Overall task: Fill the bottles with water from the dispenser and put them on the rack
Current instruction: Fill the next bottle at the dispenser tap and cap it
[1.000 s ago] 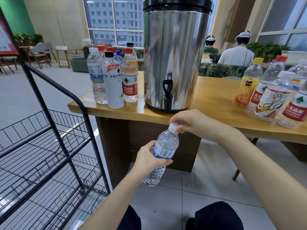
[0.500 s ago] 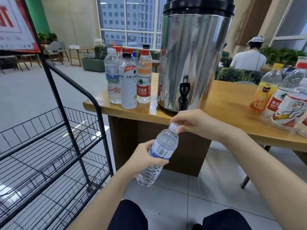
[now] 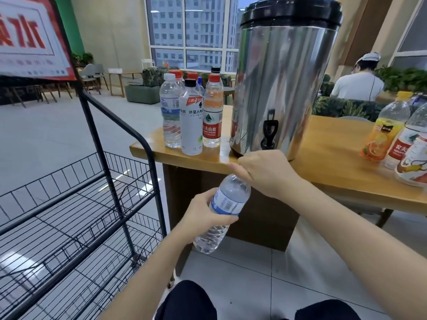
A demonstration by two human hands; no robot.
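My left hand (image 3: 203,219) grips the tilted bottle (image 3: 228,198) by its label, below the table (image 3: 184,158) edge. My right hand (image 3: 265,172), curled, now covers the cap it only pinched before: mid-twist, I judge. The dispenser tap (image 3: 269,132) waits beyond.

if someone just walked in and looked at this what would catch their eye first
The big steel dispenser dominates, standing near the front edge of the wooden table with its black tap facing the viewer. Just below it, the left hand grips a clear bottle tilted in mid-air while the right hand closes over its top. A black wire rack fills the left side.
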